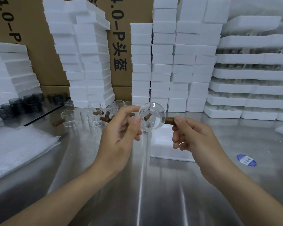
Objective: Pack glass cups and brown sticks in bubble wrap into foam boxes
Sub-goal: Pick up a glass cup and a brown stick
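Observation:
My left hand (121, 128) pinches a clear glass cup (152, 117) by its rim, its mouth turned toward me, above the steel table (137, 185). My right hand (191, 136) pinches a brown stick (169, 120) against the cup's right side; its tip shows through the glass. Just below lies a white foam box (163, 144). More clear glass cups (87, 115) and loose brown sticks (57, 122) stand and lie behind my left hand. A stack of bubble wrap sheets (18, 147) rests at the left.
Tall stacks of white foam boxes (170, 62) line the back, with cardboard cartons (121, 46) behind them. Dark tinted cups (23, 105) sit on a glass sheet at far left. Foam trays of glassware (252, 79) are stacked at the right. A blue sticker (246, 160) lies on the table.

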`<state>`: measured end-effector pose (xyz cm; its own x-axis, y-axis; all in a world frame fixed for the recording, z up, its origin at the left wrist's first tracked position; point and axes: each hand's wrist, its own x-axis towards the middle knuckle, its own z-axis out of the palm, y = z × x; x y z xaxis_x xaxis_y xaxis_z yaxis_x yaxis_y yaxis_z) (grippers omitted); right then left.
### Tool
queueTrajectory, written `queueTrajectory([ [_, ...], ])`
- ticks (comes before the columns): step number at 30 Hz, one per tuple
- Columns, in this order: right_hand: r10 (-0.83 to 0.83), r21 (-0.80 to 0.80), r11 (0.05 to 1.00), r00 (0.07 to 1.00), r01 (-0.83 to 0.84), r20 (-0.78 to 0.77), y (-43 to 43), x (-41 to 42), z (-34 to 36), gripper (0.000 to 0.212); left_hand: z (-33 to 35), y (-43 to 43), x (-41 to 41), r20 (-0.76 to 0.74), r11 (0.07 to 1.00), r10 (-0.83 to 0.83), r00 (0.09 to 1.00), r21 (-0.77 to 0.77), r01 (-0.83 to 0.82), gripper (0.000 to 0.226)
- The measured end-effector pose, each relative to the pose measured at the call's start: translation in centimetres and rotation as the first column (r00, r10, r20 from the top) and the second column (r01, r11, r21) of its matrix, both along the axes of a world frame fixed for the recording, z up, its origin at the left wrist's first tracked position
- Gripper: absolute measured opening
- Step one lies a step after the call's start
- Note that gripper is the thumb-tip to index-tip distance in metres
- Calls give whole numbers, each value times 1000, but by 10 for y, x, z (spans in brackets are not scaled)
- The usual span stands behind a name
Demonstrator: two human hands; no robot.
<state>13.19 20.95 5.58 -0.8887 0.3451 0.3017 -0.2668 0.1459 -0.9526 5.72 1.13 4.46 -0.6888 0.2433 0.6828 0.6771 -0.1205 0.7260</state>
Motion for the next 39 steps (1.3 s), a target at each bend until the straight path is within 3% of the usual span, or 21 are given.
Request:
queueTrajectory([
  [39,47,-15,999,997,-47,67,-9,-2,-4,42,-4,-4,-4,-45,992,118,992,40,-117,36],
])
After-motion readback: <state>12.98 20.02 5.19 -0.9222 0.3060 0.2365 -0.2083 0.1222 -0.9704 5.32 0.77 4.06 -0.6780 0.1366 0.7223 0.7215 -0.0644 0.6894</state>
